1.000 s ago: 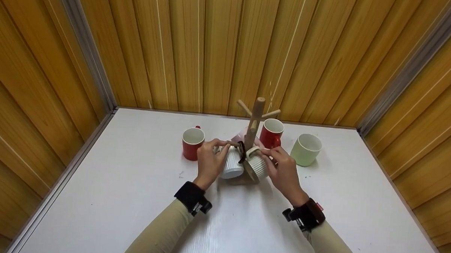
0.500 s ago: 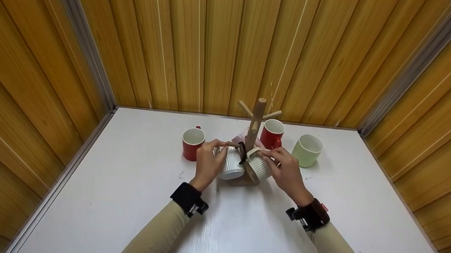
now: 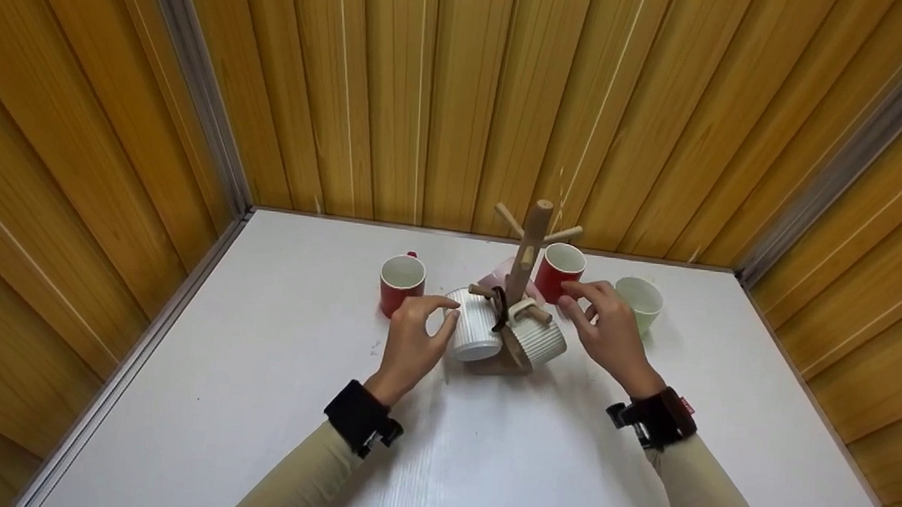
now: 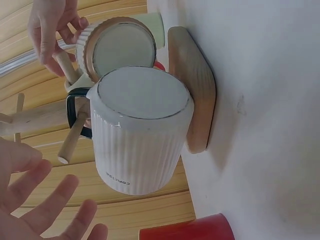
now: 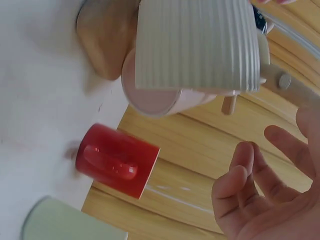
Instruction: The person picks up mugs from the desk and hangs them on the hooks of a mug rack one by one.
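A white ribbed mug with a black handle hangs from a low peg of the wooden mug tree. On the peg to its right hangs a cream ribbed mug by its cream handle. My left hand is beside the white mug, fingers apart and holding nothing; the left wrist view shows a gap between the fingers and the mug. To the right of the cream mug, my right hand holds nothing, its fingers loosely bent. A pink mug sits behind the cream one, partly hidden.
A red mug stands left of the tree, behind my left hand. Another red mug is at the back right. The light green mug is partly covered by my right hand. Upper pegs stick out from the tree's post.
Both hands have let go of the mugs and pegs and drawn apart, the left one leftward and the right one rightward. The two ribbed mugs stay hanging. The head view has shifted slightly.
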### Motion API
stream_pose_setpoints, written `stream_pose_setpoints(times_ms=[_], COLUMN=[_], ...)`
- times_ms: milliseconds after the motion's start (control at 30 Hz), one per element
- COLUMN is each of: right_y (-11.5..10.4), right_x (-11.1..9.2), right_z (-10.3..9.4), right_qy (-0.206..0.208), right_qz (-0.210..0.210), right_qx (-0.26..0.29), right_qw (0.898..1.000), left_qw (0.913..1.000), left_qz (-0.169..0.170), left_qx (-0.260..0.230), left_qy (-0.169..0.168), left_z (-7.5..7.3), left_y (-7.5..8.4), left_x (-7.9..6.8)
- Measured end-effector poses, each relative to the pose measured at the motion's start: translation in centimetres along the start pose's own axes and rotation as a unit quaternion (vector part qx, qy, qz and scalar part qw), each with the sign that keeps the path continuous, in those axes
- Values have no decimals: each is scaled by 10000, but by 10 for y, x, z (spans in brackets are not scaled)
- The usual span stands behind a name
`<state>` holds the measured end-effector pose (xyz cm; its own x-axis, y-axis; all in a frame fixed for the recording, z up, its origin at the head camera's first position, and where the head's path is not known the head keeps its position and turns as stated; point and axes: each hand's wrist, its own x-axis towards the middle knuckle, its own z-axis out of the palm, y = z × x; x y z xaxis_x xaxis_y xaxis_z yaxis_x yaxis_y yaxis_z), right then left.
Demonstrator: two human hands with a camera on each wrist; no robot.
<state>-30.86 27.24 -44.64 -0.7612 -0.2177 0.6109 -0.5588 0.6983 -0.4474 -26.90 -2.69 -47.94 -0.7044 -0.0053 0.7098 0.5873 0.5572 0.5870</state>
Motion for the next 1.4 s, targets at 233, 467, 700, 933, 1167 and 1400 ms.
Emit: stream_pose_setpoints(times_ms=[233, 467, 700, 933, 1167, 1400], right_y=[29, 59, 88, 107, 115, 124], right_x=[20, 39, 53, 56, 54, 48], right_z=[-15, -24, -30, -35, -39, -42], right_qy=[-143, -483, -1111, -1552, -1806, -2055], right_qz=[715, 1570, 2589, 3279, 3344, 3198], right_qx=[-710, -1344, -1711, -1580, -1620, -1732], right_qw=[9948, 9772, 9441, 9184, 9107, 9086], left_qw=[9997, 9993, 9984, 9981, 9976, 9966], left_qz=[90, 201, 436, 385, 356, 329], left_qx=[168, 183, 192, 272, 258, 207], left_qy=[-133, -266, -292, -396, -541, -731], left_z=[-8, -12, -12, -12, -9, -5], left_y=[7, 12, 17, 21, 23, 22], left_x=[-5, -5, -6, -8, -10, -14])
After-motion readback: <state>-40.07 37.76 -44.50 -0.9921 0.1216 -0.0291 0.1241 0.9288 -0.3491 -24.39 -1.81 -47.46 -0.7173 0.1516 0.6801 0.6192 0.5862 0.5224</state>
